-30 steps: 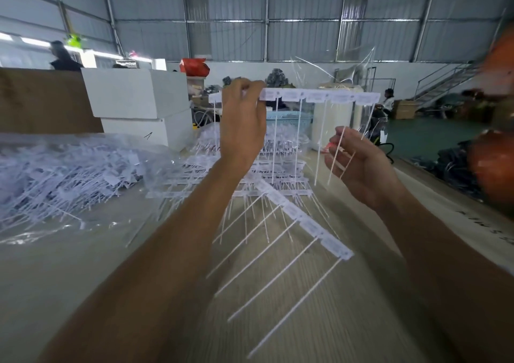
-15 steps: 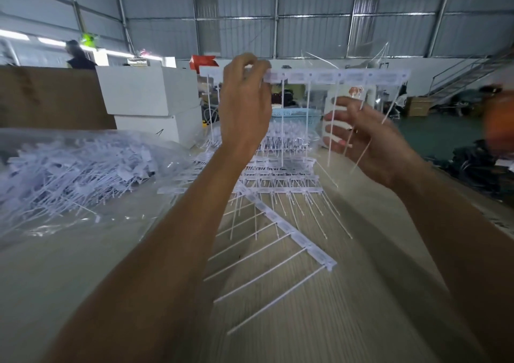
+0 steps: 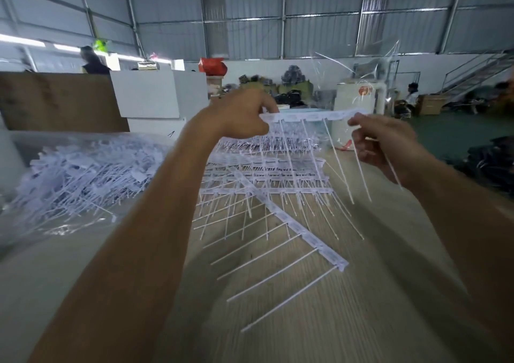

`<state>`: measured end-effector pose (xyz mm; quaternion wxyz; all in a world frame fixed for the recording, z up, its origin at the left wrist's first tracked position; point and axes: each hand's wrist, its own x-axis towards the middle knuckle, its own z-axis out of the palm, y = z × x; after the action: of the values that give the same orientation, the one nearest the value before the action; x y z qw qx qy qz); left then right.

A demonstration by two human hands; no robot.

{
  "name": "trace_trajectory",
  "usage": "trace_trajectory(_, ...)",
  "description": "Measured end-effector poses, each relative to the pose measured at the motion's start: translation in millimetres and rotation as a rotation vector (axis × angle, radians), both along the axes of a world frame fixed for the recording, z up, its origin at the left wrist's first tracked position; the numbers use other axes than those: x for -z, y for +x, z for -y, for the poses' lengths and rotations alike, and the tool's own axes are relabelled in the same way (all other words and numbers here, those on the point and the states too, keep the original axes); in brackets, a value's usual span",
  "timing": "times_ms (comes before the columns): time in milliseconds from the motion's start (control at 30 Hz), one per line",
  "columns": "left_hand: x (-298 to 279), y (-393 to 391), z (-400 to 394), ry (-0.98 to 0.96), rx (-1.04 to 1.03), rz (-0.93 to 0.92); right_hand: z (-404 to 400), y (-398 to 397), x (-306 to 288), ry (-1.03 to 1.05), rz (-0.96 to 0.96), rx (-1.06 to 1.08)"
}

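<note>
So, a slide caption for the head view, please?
Left hand pinches one end of a white tie strip, right hand grips its other end, above a wooden table.

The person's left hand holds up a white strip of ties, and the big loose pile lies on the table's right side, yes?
Not quite. The head view shows the loose pile on the left side of the table; the left hand does hold up the white strip.

- Left forearm reaches up from the lower left; the left hand [image 3: 239, 116] pinches one end of the tie strip [image 3: 314, 115], thumb under curled fingers.
- Right hand [image 3: 381, 146] is level with it, fingers curled, fingertips pinching the other end.
</note>
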<state>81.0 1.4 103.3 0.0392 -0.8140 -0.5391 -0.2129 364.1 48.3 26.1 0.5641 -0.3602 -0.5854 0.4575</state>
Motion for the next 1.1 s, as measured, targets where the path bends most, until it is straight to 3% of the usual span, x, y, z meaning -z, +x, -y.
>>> trace_trajectory(100,0,5,0,-0.121,0.115,-0.012,-1,-9,11,-0.108,0.061,0.087)
trace_trajectory(200,3,8,-2,-0.225,0.159,-0.016,-1,-17,18,-0.189,0.012,0.016)
trace_trajectory(333,10,18,2,-0.337,0.302,0.178,0,-30,19,-0.214,-0.088,-0.049)
trace_trajectory(500,5,14,12,-0.568,0.459,0.221,1,-40,24,-0.193,-0.162,-0.088)
trace_trajectory(600,1,12,16,-0.665,0.509,0.47,2,-42,23,-0.23,-0.239,-0.137)
trace_trajectory(667,-3,13,17,-0.628,0.457,0.521,3,-43,20,-0.251,-0.215,-0.135)
trace_trajectory(833,0,14,4,-0.335,0.139,0.187,8,-52,14,-0.214,-0.193,-0.188)
trace_trajectory(967,18,21,-9,-0.404,0.118,0.215,9,-51,13,-0.234,-0.314,-0.286)
trace_trajectory(1100,34,24,-20,-0.434,0.154,0.306,7,-47,16,-0.202,-0.237,-0.285)
